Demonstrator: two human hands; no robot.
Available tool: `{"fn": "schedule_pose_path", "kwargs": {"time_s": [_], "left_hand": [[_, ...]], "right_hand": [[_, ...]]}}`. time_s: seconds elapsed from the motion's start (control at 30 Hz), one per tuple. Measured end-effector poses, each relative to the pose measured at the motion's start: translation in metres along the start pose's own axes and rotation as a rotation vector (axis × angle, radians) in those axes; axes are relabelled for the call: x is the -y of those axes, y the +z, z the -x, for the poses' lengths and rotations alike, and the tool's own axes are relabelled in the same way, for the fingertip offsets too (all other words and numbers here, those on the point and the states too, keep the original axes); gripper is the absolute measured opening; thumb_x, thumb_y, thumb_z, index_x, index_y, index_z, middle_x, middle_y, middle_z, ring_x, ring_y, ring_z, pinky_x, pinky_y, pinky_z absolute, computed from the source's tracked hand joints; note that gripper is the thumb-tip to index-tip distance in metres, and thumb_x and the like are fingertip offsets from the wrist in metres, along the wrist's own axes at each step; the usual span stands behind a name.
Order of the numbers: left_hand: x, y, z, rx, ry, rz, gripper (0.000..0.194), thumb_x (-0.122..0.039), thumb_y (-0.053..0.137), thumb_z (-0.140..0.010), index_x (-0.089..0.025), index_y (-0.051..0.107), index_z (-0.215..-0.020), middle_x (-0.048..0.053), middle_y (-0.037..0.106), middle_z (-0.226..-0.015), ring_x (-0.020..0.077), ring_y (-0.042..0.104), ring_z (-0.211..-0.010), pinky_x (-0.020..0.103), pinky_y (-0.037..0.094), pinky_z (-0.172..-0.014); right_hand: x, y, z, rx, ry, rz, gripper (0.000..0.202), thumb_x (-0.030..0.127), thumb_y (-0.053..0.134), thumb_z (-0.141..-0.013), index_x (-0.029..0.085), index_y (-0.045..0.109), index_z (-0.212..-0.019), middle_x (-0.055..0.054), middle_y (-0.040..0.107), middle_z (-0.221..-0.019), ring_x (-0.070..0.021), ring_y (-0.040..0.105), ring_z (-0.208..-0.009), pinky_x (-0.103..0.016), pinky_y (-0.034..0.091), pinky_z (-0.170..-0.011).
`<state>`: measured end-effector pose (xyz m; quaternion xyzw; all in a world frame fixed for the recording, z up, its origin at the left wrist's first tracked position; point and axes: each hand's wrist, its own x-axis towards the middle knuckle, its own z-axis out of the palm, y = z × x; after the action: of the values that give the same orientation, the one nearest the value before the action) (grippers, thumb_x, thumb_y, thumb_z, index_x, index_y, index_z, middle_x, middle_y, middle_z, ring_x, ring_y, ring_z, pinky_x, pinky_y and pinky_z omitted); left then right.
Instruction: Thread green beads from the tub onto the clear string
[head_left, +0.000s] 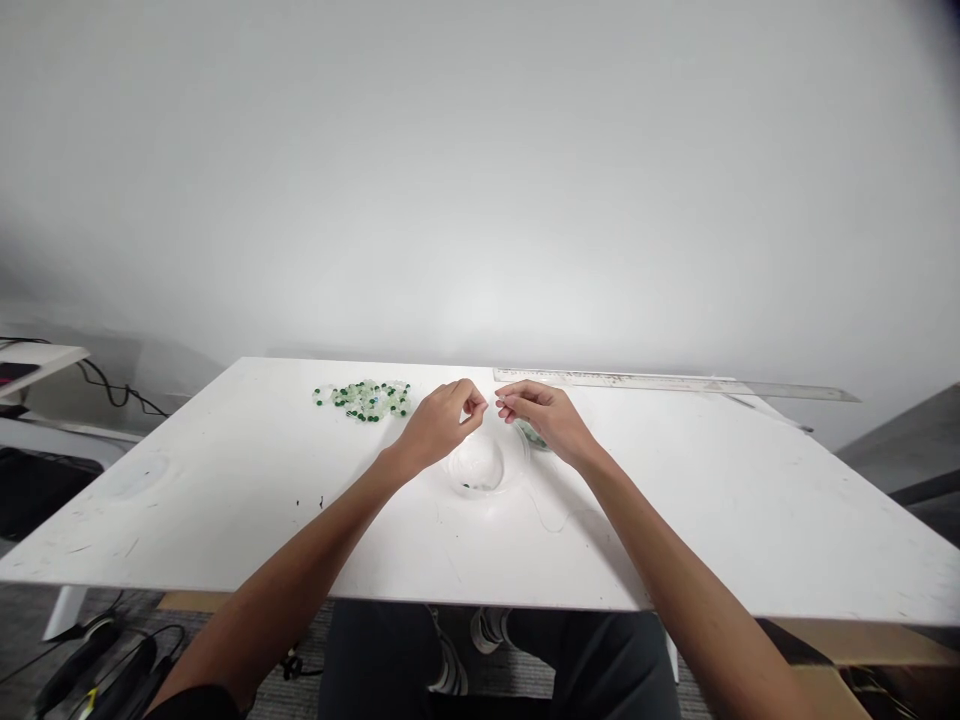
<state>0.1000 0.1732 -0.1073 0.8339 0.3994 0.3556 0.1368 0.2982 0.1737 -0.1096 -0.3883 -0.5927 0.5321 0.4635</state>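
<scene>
My left hand [448, 420] is raised over a clear round plastic bowl [454, 478], thumb and forefinger pinched together. My right hand [546, 415] faces it from the other side, its fingertips also pressed together, a small gap between the two hands. Whatever the fingertips hold is too small to make out. A few small beads [480, 487] lie at the bottom of the bowl. Partly hidden under my right hand are more green beads [532, 435]. A thin pale thread [551, 527] curls on the table below my right hand.
A pile of green and clear beads [367, 400] lies at the back left of the white table [247, 460]. A long transparent ruler [675, 383] runs along the back edge and sticks out past it at right. Cables [124, 390] hang beside a shelf at left.
</scene>
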Motion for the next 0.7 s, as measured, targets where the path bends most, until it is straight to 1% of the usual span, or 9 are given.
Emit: {"fn": "schedule_pose_path", "kwargs": {"time_s": [0.17, 0.43, 0.7], "left_hand": [[0.0027, 0.0017, -0.0007, 0.003, 0.004, -0.016, 0.005, -0.022, 0.045, -0.087, -0.021, 0.049, -0.084, -0.001, 0.059, -0.081, 0.0141, 0.054, -0.076, 0.029, 0.042, -0.071], [0.0023, 0.0024, -0.0006, 0.011, 0.017, -0.051, 0.005, -0.021, 0.045, -0.087, -0.021, 0.047, -0.083, -0.001, 0.058, -0.080, 0.0138, 0.053, -0.075, 0.029, 0.041, -0.070], [0.0015, 0.0028, -0.0005, 0.012, 0.048, -0.049, 0.008, -0.021, 0.043, -0.089, -0.020, 0.049, -0.084, -0.001, 0.057, -0.080, 0.0135, 0.053, -0.075, 0.029, 0.041, -0.071]], "right_hand": [[-0.0008, -0.0005, -0.0002, 0.011, -0.012, 0.002, 0.022, 0.037, 0.064, -0.078, 0.021, 0.067, -0.093, -0.004, 0.064, -0.081, -0.0144, 0.058, -0.074, -0.035, 0.045, -0.078], [-0.0026, 0.0005, -0.0002, 0.005, -0.019, 0.036, 0.026, 0.041, 0.064, -0.076, 0.021, 0.067, -0.092, -0.005, 0.066, -0.086, -0.0167, 0.059, -0.078, -0.037, 0.046, -0.077], [0.0007, 0.0034, 0.0016, -0.003, -0.041, 0.077, 0.024, 0.040, 0.063, -0.076, 0.020, 0.066, -0.090, -0.004, 0.064, -0.083, -0.0153, 0.058, -0.074, -0.034, 0.046, -0.074]]}}
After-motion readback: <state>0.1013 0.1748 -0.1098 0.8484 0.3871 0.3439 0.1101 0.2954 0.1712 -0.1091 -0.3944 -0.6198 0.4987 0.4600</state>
